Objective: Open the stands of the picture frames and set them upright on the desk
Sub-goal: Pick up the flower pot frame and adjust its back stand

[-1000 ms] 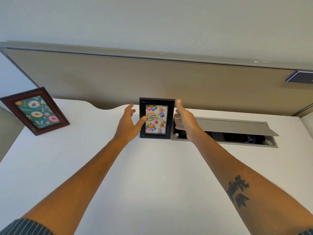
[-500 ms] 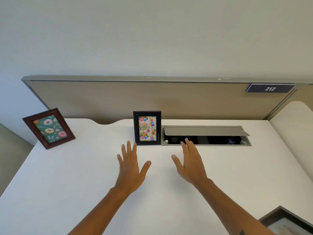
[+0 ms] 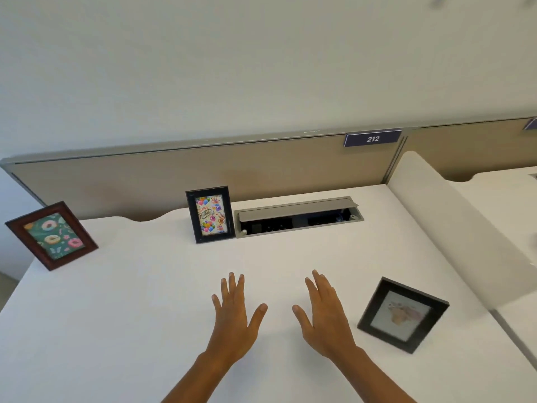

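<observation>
A black frame with a birthday picture (image 3: 210,214) stands upright at the back middle of the white desk (image 3: 130,301). A brown wooden frame with a doughnut picture (image 3: 51,235) stands upright at the back left corner. A third black frame with a pale picture (image 3: 403,314) lies flat on the desk at the right. My left hand (image 3: 236,318) and my right hand (image 3: 327,317) hover palm down over the desk's middle, fingers spread, holding nothing. The right hand is a short way left of the flat frame.
An open grey cable tray (image 3: 299,216) is set into the desk just right of the birthday frame. A beige partition (image 3: 261,164) with a "212" label (image 3: 372,138) runs along the back. A white side divider (image 3: 453,228) bounds the desk on the right.
Both hands have let go of the birthday frame and drawn back toward me over the desk. The view has shifted, bringing the flat black frame on the right fully into sight.
</observation>
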The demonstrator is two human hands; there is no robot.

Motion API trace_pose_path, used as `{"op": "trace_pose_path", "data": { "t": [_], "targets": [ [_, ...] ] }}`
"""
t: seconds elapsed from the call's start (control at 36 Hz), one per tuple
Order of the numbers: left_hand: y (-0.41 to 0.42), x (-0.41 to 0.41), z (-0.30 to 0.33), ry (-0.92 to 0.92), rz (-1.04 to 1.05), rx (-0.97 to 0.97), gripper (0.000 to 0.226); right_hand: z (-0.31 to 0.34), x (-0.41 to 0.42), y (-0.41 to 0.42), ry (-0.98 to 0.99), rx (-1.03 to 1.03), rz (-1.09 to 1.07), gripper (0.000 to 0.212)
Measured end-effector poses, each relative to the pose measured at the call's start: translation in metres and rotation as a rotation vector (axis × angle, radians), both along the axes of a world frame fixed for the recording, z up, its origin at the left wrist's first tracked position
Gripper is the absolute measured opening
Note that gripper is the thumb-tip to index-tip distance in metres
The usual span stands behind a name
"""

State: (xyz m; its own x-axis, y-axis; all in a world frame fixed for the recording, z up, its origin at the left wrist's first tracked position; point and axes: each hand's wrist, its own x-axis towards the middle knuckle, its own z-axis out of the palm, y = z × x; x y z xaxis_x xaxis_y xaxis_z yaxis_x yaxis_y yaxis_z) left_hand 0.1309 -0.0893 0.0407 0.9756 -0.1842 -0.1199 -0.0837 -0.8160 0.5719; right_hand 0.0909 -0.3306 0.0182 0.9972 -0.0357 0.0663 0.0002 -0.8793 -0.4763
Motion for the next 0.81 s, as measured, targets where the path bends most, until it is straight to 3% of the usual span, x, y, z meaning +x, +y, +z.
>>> {"op": "trace_pose_path", "data": {
  "t": [0.47,0.56,0.67,0.81],
  "targets": [
    [-0.103,-0.072,-0.026,0.109,-0.215,-0.042,0.088,-0.021,-0.135,-0.111,0.079,0.004,-0.237,0.069],
    [-0.12,-0.073,-0.026,0.142,-0.233,-0.048,0.087,-0.022,-0.149,-0.13,0.057,0.035,-0.293,0.056],
    [-0.141,-0.07,-0.024,0.227,-0.203,-0.129,0.086,-0.017,-0.156,-0.153,-0.086,0.088,-0.381,0.017],
    [-0.168,-0.062,-0.024,0.346,-0.157,-0.232,0.082,-0.011,-0.149,-0.18,-0.158,0.291,-0.546,0.01]
  ]
}}
